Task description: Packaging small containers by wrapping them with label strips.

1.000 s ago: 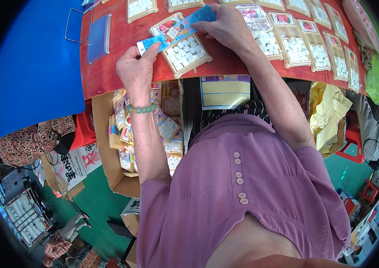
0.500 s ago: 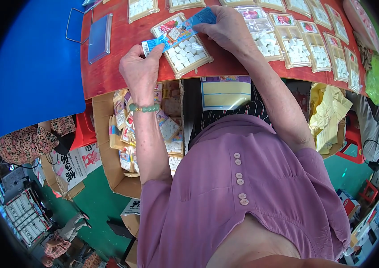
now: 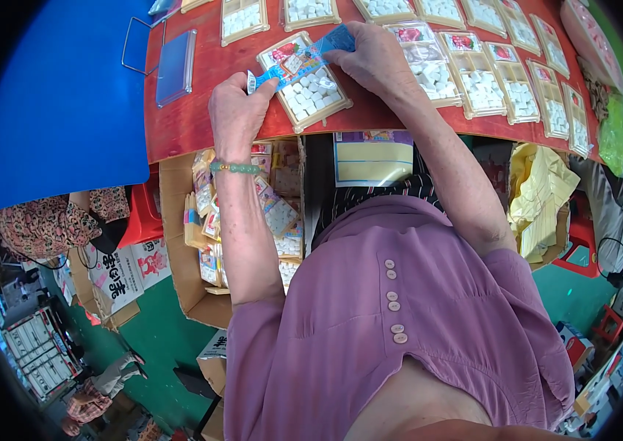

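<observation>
A blue printed strip (image 3: 301,62) is stretched between my two hands, slanting up to the right. My left hand (image 3: 238,109), with a green bead bracelet at its wrist, pinches the strip's lower left end, which curls up by the fingers. My right hand (image 3: 376,60) grips the upper right end between thumb and fingers. The strip lies across a pale yellow tray (image 3: 313,116) of white cube-shaped pieces, covering its middle. A strawberry picture shows in the tray's upper part. Whether the strip touches the tray I cannot tell.
Several similar filled trays (image 3: 485,82) line the red table (image 3: 205,121) to the right and back. A clear flat case (image 3: 176,67) lies at left, beside a blue surface (image 3: 54,95). Below the edge stand a carton (image 3: 179,275) of packets and a box with yellow paper (image 3: 539,184).
The strip's left end, flatter before, now bends up at my left fingers. Both hands keep hold of the strip over the same tray; the whole view has shifted slightly.
</observation>
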Tool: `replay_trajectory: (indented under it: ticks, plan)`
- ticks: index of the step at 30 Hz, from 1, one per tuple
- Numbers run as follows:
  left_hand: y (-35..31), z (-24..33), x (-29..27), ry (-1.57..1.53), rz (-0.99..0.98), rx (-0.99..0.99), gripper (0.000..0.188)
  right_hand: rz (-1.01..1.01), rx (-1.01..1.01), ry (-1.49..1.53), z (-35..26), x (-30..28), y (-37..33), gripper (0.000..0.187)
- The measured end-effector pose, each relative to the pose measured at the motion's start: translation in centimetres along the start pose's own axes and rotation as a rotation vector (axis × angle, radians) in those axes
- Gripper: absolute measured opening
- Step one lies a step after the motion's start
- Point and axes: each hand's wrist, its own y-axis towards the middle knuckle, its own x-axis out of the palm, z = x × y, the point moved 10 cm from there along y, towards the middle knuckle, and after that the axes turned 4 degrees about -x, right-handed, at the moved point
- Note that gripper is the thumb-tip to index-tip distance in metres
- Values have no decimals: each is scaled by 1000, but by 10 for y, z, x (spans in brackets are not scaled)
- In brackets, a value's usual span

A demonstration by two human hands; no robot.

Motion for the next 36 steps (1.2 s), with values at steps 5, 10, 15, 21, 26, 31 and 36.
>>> replay_trajectory:
  ticks: [5, 10, 15, 21, 26, 31, 36]
  plan:
    - [2, 5, 0, 117, -3, -41, 43, -22, 10, -41, -1, -2, 0, 29]
    - [5, 7, 2, 167, -19, -32, 41, 0, 5, -62, 4, -1, -1, 28]
    - [2, 9, 0, 162, -3, -30, 45, -45, 71, 36, 0, -2, -3, 39]
    - [-3, 12, -1, 191, 20, 12, 46, -21, 47, -128, -10, -7, -7, 46]
    - [-23, 5, -12, 151, 57, -2, 46, -20, -2, -135, -18, 2, -14, 46]
    - [-45, -4, -23, 131, 146, -10, 46, -44, -31, -123, -34, 7, -23, 46]
    - [-64, -7, -26, 180, 200, -52, 40, -20, -110, -128, -41, 6, -31, 45]
